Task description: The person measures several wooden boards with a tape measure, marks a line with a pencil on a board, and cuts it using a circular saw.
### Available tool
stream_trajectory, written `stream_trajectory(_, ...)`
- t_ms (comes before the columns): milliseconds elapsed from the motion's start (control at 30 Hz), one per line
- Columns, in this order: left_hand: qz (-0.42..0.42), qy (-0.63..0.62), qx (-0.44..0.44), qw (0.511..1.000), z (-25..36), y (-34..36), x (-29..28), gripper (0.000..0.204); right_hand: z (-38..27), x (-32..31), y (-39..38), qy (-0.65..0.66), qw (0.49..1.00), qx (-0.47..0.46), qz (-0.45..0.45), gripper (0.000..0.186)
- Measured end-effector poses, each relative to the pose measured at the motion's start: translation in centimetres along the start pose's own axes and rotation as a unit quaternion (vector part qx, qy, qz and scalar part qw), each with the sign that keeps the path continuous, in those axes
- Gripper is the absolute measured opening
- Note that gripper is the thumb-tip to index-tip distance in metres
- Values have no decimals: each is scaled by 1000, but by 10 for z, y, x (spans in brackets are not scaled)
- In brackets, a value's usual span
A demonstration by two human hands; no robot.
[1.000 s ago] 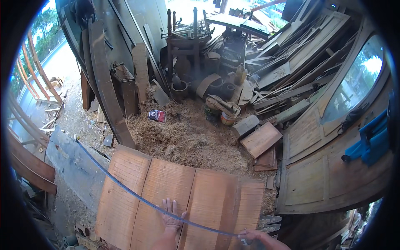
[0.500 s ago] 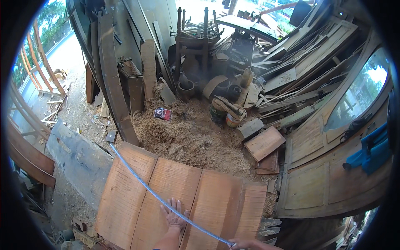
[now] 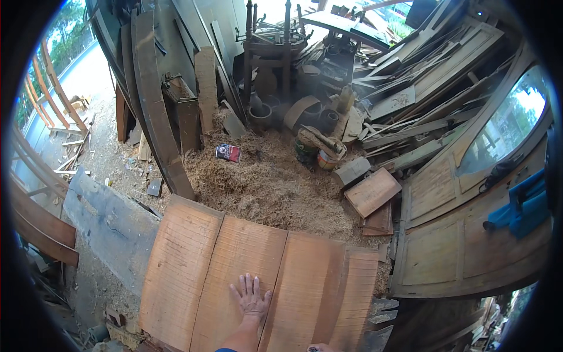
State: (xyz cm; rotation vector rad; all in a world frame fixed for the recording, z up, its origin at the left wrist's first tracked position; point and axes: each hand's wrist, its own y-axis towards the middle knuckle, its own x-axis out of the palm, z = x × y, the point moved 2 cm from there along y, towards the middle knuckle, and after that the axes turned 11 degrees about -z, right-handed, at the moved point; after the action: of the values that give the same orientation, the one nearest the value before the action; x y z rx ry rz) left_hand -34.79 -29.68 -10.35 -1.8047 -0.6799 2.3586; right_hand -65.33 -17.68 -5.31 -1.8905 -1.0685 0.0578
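My left hand [image 3: 253,298] lies flat with its fingers spread on the reddish-brown wooden boards [image 3: 182,258], which rest side by side as a broad surface in front of me. It holds nothing. At the lower edge my right hand [image 3: 329,348] shows only in part. It is closed round a small, dark and silvery tape measure [image 3: 315,348], mostly cut off by the picture's edge.
Wood shavings [image 3: 270,188] cover the ground beyond the boards, with a red packet [image 3: 228,153] on them. Stacked planks [image 3: 428,88] and a door-like panel [image 3: 457,246] stand right. Tall boards [image 3: 155,100] lean left; a grey sheet [image 3: 111,223] lies below them.
The long blue tape blade that stretched across the boards is gone from view. My right hand has drawn down and left toward the lower edge. The left hand stays flat on the boards.
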Motion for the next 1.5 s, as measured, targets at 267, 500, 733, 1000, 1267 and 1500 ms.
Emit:
stream_trajectory(267, -1, 8, 12, 1000, 2, 0, -3, 85, 40, 47, -38, -12, 911, 18, 413, 45)
stream_trajectory(500, -1, 9, 20, 1000, 4, 3, -8, 96, 23, 29, -25, -134, 772, 264, 562, 64)
stream_trajectory(733, 8, 7, 17, 1000, 9, -1, -1, 93, -16, 18, 20, -296, 676, 29, 675, 65)
stream_trajectory(1000, 26, 39, 10, 999, 14, 3, -4, 87, -8, 28, 91, -366, 682, 20, 633, 74)
stream_trajectory(1267, -10, 32, -1, 999, 15, -6, -9, 90, 1, 25, 94, -366, 666, 7, 650, 77)
stream_trajectory(1500, -2, 18, -18, 1000, 14, -6, -7, 88, 0, 22, 93, -373, 672, -6, 640, 77)
